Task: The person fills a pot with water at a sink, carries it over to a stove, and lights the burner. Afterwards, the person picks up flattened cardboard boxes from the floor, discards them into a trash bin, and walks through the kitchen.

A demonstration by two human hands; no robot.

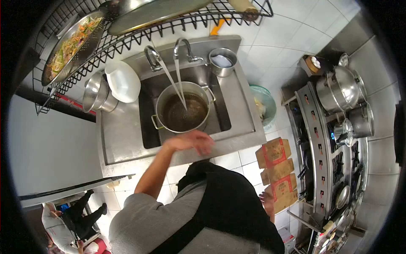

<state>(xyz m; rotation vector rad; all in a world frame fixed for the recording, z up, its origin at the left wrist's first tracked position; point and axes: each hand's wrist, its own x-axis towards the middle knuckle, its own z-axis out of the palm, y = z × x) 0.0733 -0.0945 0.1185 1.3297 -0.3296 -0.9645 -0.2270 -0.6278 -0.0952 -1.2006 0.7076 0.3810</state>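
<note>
A large metal pot (pixel 164 106) with two handles sits in the sink (pixel 220 106), holding brownish water. Two curved taps (pixel 176 44) pour streams into it. Over the sink's front edge, just below the pot, is my left hand (pixel 192 142), slightly blurred, fingers apart and nothing in it. My right hand (pixel 267 203) hangs low at my right side, above the flattened cardboard (pixel 277 169) on the floor; it is partly hidden by my body, and its blurred fingers look spread and hold nothing visible.
Metal bowls (pixel 95 93) and a white container (pixel 122 81) stand left of the sink, a metal container (pixel 223 62) right. Overhead runs a wire rack (pixel 186 19) with trays. A lined bin (pixel 264 106) and a stove (pixel 315 144) stand right. Another person (pixel 63 224) is at lower left.
</note>
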